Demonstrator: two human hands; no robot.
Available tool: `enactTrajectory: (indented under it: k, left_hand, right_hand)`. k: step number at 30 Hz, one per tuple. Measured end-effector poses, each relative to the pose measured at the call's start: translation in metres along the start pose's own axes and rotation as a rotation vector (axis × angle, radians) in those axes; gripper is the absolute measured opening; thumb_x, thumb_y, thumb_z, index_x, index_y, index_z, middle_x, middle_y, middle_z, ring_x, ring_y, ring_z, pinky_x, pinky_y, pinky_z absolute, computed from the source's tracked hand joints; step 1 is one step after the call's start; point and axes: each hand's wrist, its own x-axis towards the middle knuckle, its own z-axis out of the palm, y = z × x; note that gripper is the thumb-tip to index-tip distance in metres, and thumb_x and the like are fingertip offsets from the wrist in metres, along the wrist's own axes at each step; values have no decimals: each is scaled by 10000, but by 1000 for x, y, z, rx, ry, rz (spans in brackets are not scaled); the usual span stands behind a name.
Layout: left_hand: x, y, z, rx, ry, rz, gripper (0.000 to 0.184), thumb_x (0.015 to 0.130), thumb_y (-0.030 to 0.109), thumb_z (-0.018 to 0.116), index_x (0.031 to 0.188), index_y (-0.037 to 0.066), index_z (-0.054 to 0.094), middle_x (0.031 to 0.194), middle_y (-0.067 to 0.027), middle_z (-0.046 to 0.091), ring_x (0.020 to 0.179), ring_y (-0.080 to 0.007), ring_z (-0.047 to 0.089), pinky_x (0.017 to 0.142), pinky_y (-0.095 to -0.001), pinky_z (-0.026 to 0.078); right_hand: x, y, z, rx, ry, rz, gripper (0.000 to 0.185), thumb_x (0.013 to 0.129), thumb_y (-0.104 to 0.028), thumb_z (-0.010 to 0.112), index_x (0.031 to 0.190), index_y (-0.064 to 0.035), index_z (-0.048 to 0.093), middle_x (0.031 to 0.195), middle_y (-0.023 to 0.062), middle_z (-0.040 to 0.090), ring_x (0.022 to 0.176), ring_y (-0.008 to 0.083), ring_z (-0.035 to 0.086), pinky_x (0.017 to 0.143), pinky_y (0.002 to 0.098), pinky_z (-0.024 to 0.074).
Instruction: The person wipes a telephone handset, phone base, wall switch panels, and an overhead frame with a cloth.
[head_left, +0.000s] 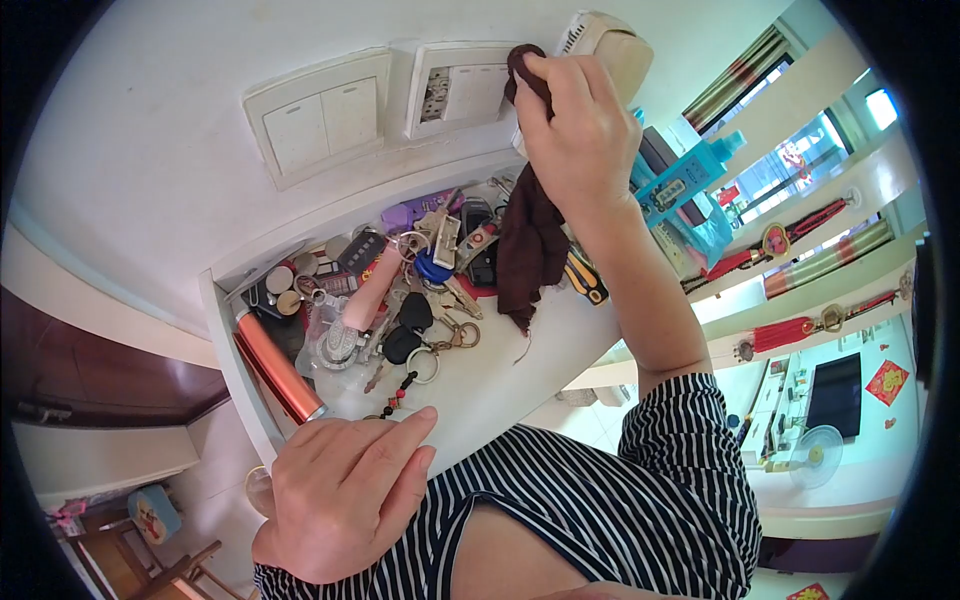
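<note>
My right hand [582,125] is raised at the wall, its fingers closed on a dark brown cloth [532,245]. A bunched part of the cloth touches the right edge of a white wall switch [472,92], and the rest hangs down over the tray. My left hand [350,490] is at the near edge of a white tray or drawer [500,375], fingers stretched out and holding nothing. Close to it are a beaded key ring strap [399,392] and an orange cylinder [278,365]. Whether the left fingertips touch the tray cannot be made out.
Keys [458,298], a pink strap [375,285], a black key fob [414,312] and coins crowd the tray. A second switch [322,125] is on the wall. To the right stand a blue bottle [690,178] and red tassel hangings [783,336].
</note>
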Motion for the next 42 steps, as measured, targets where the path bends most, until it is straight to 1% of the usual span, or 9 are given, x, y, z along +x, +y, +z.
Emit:
enactTrajectory:
  k: [11, 14, 16, 18, 22, 24, 28, 38, 42]
  left_hand:
    - [1, -1, -1, -12, 3, 29, 341, 798, 54, 800, 1131, 24, 734, 855, -78, 692, 699, -235, 662, 637, -356, 507]
    - [1, 0, -1, -12, 7, 27, 338, 798, 57, 801, 1128, 24, 736, 851, -76, 689, 693, -234, 659, 635, -355, 507]
    - [1, 1, -1, -14, 6, 29, 337, 798, 57, 802, 1127, 23, 737, 848, -76, 688, 690, -234, 657, 633, -355, 507]
    - [2, 7, -1, -53, 11, -68, 251, 812, 46, 755, 1061, 24, 753, 823, -103, 710, 708, -274, 660, 665, -385, 504]
    - [3, 6, -1, -58, 7, -76, 256, 810, 49, 755, 1065, 21, 753, 825, -104, 710, 708, -276, 659, 666, -387, 504]
    - [2, 0, -1, -15, -11, 16, 339, 797, 53, 799, 1128, 16, 735, 845, -86, 687, 684, -245, 653, 629, -359, 504]
    - [3, 0, 0, -5, -15, 19, 341, 795, 52, 797, 1127, 12, 733, 843, -93, 690, 682, -249, 655, 632, -361, 503]
    - [2, -1, 1, 3, -3, 13, 338, 794, 51, 792, 1124, 7, 732, 837, -97, 687, 673, -250, 650, 623, -364, 494]
    - [2, -1, 1, 3, -7, 19, 343, 794, 47, 791, 1128, -1, 732, 834, -98, 686, 672, -250, 652, 621, -361, 496]
  right_hand:
    - [-4, -3, -7, -66, -106, 15, 207, 827, -135, 729, 1023, -137, 665, 995, 50, 566, 771, 266, 669, 609, 398, 560]
    - [-4, -3, -8, 0, -129, 30, 205, 832, -120, 720, 1030, -119, 668, 993, 59, 574, 792, 286, 668, 614, 407, 562]
    - [-5, -4, -6, 39, -88, 58, 210, 838, -99, 706, 1045, -102, 673, 1001, 66, 586, 813, 302, 668, 636, 416, 569]
    - [-7, -5, -5, 71, -86, 72, 216, 842, -92, 701, 1056, -99, 675, 1014, 68, 595, 819, 303, 671, 647, 419, 573]
    - [-11, -5, -4, 106, -67, 63, 247, 851, -78, 689, 1097, -91, 675, 1051, 67, 610, 825, 307, 680, 668, 426, 583]
    - [-13, -5, -4, 104, -69, 55, 250, 852, -72, 684, 1101, -91, 675, 1059, 69, 612, 821, 307, 683, 662, 427, 584]
    - [-18, -6, -4, 99, -95, 61, 263, 853, -59, 666, 1113, -94, 676, 1073, 70, 614, 790, 304, 689, 645, 423, 588]
    - [-29, -7, -6, 75, -180, 15, 227, 847, -59, 657, 1069, -87, 696, 1014, 58, 609, 746, 278, 689, 610, 389, 592]
    - [-33, -10, -5, 57, -215, 2, 208, 844, -75, 672, 1052, -68, 681, 960, 79, 578, 729, 273, 673, 602, 381, 594]
